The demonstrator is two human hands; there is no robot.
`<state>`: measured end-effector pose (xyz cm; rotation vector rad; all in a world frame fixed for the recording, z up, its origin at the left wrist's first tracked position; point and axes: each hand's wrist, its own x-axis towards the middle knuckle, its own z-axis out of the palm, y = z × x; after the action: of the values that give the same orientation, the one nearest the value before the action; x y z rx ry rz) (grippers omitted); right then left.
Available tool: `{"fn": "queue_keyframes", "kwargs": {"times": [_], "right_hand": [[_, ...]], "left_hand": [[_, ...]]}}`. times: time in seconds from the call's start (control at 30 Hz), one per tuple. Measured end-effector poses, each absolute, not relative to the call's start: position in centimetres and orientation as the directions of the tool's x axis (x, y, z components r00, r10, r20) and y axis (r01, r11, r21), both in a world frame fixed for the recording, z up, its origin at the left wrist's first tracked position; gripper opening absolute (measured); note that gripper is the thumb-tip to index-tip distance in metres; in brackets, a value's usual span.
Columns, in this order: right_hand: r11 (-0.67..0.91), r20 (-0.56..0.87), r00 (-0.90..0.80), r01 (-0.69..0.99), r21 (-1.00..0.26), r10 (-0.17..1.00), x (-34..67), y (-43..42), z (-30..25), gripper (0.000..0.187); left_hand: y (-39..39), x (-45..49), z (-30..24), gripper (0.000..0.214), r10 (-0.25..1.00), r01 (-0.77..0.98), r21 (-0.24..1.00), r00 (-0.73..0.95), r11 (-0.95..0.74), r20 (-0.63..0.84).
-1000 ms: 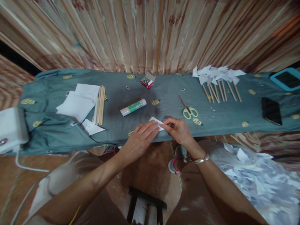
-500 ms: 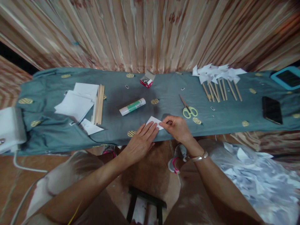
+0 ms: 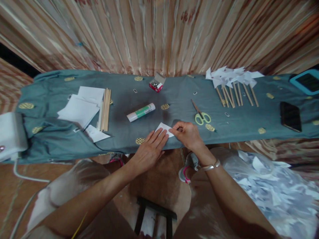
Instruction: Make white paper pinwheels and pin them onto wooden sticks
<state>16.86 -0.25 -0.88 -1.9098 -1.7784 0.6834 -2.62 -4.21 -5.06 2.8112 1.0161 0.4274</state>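
A small folded white paper lies near the front edge of a board covered in grey-blue cloth. My left hand lies flat on it, fingers stretched out and pressing its left part. My right hand is curled, its fingertips pinching the paper's right edge. A glue stick lies just beyond the paper, and yellow-green scissors lie to the right of my right hand.
A stack of white sheets and bare wooden sticks lie at the left. Several paper pinwheels on sticks sit at the back right, near a dark phone. A small red box is at the back. Paper scraps fill a bag at the lower right.
My left hand has slid slightly back toward me along the paper, uncovering more of it. My right hand keeps its pinch on the right edge.
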Motion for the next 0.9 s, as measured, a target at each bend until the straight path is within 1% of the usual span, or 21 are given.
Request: {"fn": "queue_keyframes", "kwargs": {"times": [0.17, 0.23, 0.4, 0.53, 0.7, 0.9], "right_hand": [[-0.076, -0.063, 0.048, 0.794, -0.603, 0.997, 16.7, -0.3, -1.0, 0.016], [-0.055, -0.031, 0.045, 0.814, -0.578, 0.998, 16.6, -0.4, -1.2, 0.016], [0.106, 0.123, -0.053, 0.873, -0.477, 0.991, 16.6, -1.1, -1.6, 0.011], [0.194, 0.184, -0.126, 0.886, -0.421, 0.975, 16.9, -1.8, -1.9, 0.006], [0.224, 0.217, -0.138, 0.867, -0.444, 0.966, 17.2, -2.2, -2.4, 0.012], [0.19, 0.182, -0.111, 0.84, -0.508, 0.977, 18.2, -2.0, -2.7, 0.015]], "left_hand": [[-4.2, -2.6, -5.1, 0.05, 0.64, 0.609, 0.196, 0.735, -0.768, 0.223], [-4.3, -2.6, -5.1, 0.051, 0.645, 0.615, 0.193, 0.732, -0.764, 0.222], [-4.2, -2.6, -5.1, 0.052, 0.641, 0.611, 0.195, 0.738, -0.767, 0.211], [-4.3, -2.7, -5.2, 0.054, 0.64, 0.614, 0.182, 0.739, -0.768, 0.209], [-4.3, -2.5, -5.1, 0.054, 0.637, 0.614, 0.168, 0.741, -0.771, 0.214], [-4.3, -3.2, -4.8, 0.053, 0.633, 0.607, 0.177, 0.742, -0.774, 0.222]]}}
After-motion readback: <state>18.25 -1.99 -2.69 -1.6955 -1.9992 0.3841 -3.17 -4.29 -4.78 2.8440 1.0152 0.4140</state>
